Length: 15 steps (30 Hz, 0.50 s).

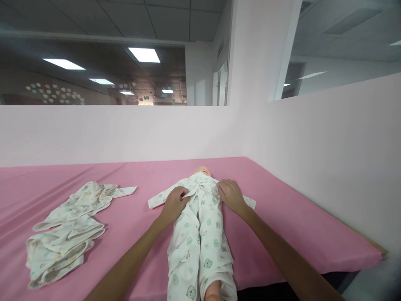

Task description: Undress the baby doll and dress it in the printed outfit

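A doll (203, 170) lies on its back on a pink-covered table, its head at the far end and mostly hidden by clothing. It wears a white baby outfit (207, 234) printed with green bear faces, with the sleeves spread to both sides. One bare foot end shows at the near leg opening. My left hand (176, 203) is closed on the cloth at the left side of the doll's waist, fingers curled at a fold. On the opposite side, my right hand (231, 194) grips the cloth near the chest, thumb inward and fingers bent.
A second set of white printed baby clothes (72, 225) lies crumpled at the left on the pink sheet (131, 234). A white wall (125, 133) with windows rises behind the table, and another wall (338, 159) runs along its right side.
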Each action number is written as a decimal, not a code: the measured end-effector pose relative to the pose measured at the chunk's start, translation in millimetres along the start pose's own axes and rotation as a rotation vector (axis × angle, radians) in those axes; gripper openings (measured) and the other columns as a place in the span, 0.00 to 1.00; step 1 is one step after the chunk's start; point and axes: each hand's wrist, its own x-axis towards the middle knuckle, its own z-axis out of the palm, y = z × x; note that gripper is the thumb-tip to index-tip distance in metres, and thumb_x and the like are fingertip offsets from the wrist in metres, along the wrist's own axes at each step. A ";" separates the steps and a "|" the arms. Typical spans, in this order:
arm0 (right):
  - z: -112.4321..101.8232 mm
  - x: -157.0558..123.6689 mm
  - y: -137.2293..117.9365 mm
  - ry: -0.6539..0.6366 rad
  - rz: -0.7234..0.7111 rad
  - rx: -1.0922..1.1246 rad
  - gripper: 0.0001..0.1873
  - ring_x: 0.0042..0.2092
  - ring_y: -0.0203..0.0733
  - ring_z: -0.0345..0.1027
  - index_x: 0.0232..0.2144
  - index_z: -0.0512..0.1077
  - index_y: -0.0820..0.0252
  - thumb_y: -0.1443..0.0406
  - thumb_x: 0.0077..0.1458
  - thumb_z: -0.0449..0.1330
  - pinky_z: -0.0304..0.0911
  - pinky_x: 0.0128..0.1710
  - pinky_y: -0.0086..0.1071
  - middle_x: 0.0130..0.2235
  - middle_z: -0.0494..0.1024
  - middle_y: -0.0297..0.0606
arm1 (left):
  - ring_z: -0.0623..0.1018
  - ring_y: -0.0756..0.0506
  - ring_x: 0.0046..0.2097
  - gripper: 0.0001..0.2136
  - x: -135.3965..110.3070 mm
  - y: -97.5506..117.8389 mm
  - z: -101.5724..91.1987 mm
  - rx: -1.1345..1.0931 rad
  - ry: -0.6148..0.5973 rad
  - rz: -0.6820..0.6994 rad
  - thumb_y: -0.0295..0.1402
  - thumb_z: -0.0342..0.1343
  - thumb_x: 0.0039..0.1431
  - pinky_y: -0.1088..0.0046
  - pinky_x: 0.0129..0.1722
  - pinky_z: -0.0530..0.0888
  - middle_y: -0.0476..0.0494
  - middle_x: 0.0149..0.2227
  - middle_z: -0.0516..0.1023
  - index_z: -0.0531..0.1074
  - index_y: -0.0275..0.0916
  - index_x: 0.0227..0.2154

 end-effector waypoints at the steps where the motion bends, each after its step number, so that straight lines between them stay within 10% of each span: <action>1: 1.1 -1.2 0.3 0.018 -0.033 0.053 0.14 0.41 0.42 0.65 0.33 0.71 0.60 0.68 0.63 0.46 0.53 0.45 0.36 0.37 0.76 0.40 | 0.67 0.47 0.34 0.08 -0.8 -0.5 0.1 -0.004 0.002 -0.002 0.38 0.51 0.57 0.72 0.34 0.63 0.49 0.32 0.70 0.63 0.40 0.27; 7: 6.0 -9.9 0.0 0.074 -0.097 0.211 0.13 0.45 0.43 0.67 0.45 0.70 0.57 0.67 0.56 0.55 0.56 0.47 0.36 0.44 0.76 0.39 | 0.63 0.47 0.31 0.18 0.5 -5.2 3.2 0.007 0.062 0.065 0.44 0.41 0.65 0.70 0.35 0.61 0.50 0.26 0.63 0.55 0.40 0.22; 11: 7.0 -1.4 -2.6 0.110 -0.165 0.097 0.10 0.41 0.44 0.66 0.32 0.71 0.59 0.68 0.58 0.50 0.55 0.45 0.38 0.38 0.76 0.41 | 0.62 0.48 0.31 0.20 2.1 -2.6 5.3 -0.031 0.098 0.082 0.46 0.38 0.66 0.70 0.35 0.60 0.50 0.24 0.61 0.52 0.40 0.21; 15: -3.6 10.1 -12.9 0.185 0.134 0.291 0.10 0.33 0.40 0.64 0.28 0.65 0.58 0.66 0.59 0.47 0.57 0.37 0.33 0.30 0.72 0.36 | 0.64 0.47 0.33 0.20 -0.4 0.2 3.5 -0.023 0.067 0.086 0.47 0.40 0.66 0.69 0.37 0.62 0.49 0.26 0.64 0.56 0.40 0.22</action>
